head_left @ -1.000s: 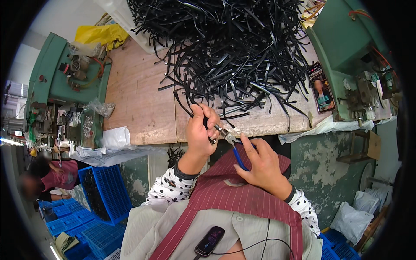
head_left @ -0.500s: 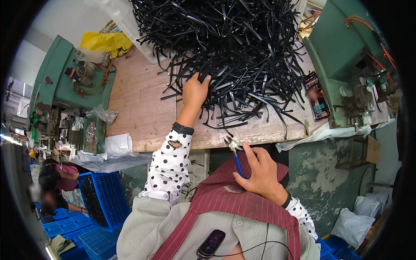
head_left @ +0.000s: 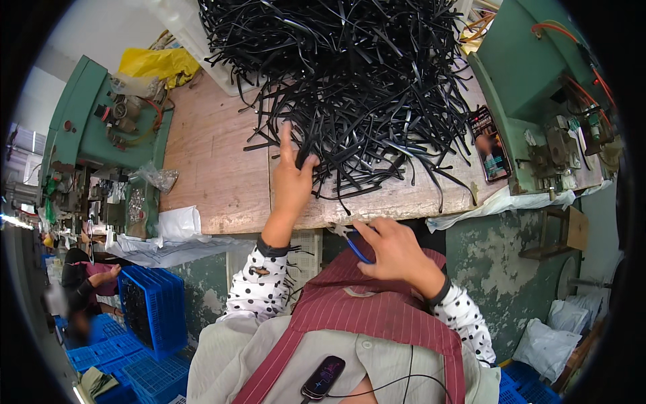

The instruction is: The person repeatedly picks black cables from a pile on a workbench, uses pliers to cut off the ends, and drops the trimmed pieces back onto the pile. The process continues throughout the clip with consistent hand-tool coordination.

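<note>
Left hand (head_left: 291,183): at black strips (head_left: 363,91), uncountable | Right hand (head_left: 396,252): pliers (head_left: 353,246), one

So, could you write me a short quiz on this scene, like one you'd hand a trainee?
1. Which of the person's hands holds the blue-handled pliers?
2. True or false: the phone lies to the right of the pile of thin black pieces.
3. The right sleeve is: (a) striped, (b) dotted, (c) plain?

Key: 1. The right hand. 2. True. 3. b.
</note>
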`<state>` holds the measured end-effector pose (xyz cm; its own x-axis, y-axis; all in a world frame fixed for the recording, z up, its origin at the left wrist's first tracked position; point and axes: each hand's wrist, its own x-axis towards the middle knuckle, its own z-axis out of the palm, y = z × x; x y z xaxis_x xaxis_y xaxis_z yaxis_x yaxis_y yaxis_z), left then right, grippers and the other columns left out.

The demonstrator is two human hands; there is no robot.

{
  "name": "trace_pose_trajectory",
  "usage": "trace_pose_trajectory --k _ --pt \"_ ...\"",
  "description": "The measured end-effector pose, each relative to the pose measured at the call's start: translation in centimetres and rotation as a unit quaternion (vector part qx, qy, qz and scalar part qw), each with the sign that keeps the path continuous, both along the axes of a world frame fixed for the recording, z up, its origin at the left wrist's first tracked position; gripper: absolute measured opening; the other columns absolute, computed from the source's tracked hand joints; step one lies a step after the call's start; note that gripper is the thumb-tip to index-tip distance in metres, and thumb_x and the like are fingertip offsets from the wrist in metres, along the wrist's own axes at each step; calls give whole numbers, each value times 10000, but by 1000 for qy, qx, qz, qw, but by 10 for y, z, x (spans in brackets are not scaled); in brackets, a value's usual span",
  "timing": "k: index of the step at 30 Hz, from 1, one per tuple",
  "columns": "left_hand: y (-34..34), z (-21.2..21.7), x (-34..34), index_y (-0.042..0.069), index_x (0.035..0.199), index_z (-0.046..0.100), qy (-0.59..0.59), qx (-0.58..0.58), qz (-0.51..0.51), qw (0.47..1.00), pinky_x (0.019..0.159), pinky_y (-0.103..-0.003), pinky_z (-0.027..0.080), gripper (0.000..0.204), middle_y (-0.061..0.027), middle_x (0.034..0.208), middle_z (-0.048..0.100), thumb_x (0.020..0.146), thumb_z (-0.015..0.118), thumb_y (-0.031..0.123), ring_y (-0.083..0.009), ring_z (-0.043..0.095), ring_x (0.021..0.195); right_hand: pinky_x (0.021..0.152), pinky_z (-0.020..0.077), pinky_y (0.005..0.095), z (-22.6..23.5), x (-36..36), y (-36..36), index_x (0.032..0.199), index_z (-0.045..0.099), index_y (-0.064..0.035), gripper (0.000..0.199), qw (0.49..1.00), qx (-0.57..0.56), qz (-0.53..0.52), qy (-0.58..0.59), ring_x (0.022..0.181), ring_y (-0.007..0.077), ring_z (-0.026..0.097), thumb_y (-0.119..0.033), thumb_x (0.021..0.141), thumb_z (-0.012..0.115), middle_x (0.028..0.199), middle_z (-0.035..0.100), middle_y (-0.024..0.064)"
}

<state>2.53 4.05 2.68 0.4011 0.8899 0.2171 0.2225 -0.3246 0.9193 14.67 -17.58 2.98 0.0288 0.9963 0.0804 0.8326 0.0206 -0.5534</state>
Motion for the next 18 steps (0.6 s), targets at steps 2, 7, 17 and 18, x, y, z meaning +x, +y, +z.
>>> trace_pose_trajectory --k 2,7,17,18 --pt "1 -2 -11 25 1412 465 -72 -50 8 996 749 -284 514 502 -54 909 668 943 639 64 -136 635 776 800 537 457 -2 11 25 1307 611 -47 770 998 -49 30 -10 945 373 634 -345 623 804 1006 617 184" --pt "-9 7 -40 31 1157 614 -221 -141 -39 964 557 -216 370 228 -4 789 574 1049 565 225 -71 453 616 833 527 448 -18 15 106 1333 604 -44 789 999 -14 47 9 954 377 625 -334 624 793 1002 614 182" --pt "-17 23 -50 90 858 518 -300 -323 -44 896 482 -208 300 346 22 699 472 1070 498 363 -49 347 526 859 524 422 -2 -3 58 1408 533 -58 845 986 19 -42 162 986 364 627 -350 667 816 1073 613 182" --pt "-17 21 -45 106 856 488 -342 -361 -68 865 480 -203 297 357 30 689 437 1069 485 392 -44 328 520 815 526 411 7 -7 43 1406 531 -59 849 988 36 -63 137 964 354 625 -317 655 830 1057 610 168"
